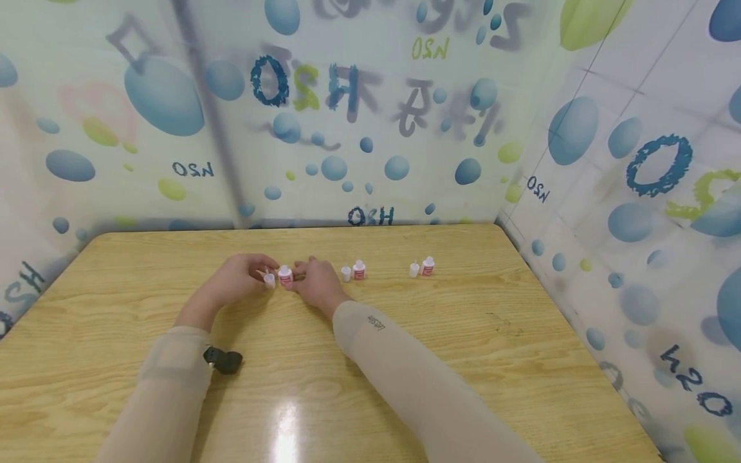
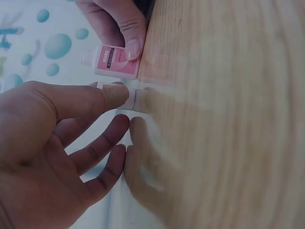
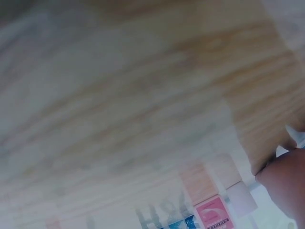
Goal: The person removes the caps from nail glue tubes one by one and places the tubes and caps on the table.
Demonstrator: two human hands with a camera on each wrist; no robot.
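At the left end of a row, my left hand [image 1: 236, 281] pinches a small white cap [image 2: 128, 99] between thumb and fingers, low against the table. Its other fingers spread loosely below, and a tan patch covers the thumb tip. Just beside the cap stands a small nail glue bottle [image 1: 285, 276] with a pink label, upright. My right hand [image 1: 321, 283] grips this bottle from the right; the left wrist view shows the thumb [image 2: 134, 47] on its lower edge. In the right wrist view, part of a hand [image 3: 286, 183] appears near another white cap [image 3: 241, 198].
Two more pairs stand to the right along the wooden table [image 1: 475, 360]: a white cap [image 1: 346, 274] beside a bottle [image 1: 359, 270], then a cap [image 1: 413, 269] beside a bottle [image 1: 428, 266]. A patterned curtain [image 1: 324, 154] hangs behind the table's far edge.
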